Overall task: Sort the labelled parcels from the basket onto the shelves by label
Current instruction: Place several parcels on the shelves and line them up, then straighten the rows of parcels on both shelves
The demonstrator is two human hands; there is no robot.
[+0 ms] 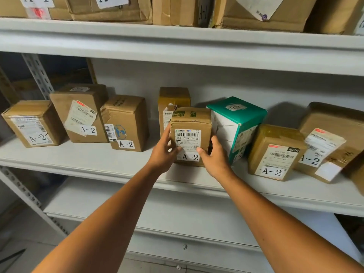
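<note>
A-2 parcel (pixel 190 134): on shelf (pixel 118 166), left hand (pixel 163 152) and right hand (pixel 214 158) clasping its sides. Risk: pushed back hard, it could knock green box (pixel 236 125) beside or carton (pixel 173 97) behind

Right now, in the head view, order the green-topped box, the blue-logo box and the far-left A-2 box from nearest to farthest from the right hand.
1. The green-topped box, just right of the right hand, which holds the middle A-2 parcel.
2. The blue-logo box, leftward, beyond the left hand.
3. The far-left A-2 box, at the row's left end.
</note>
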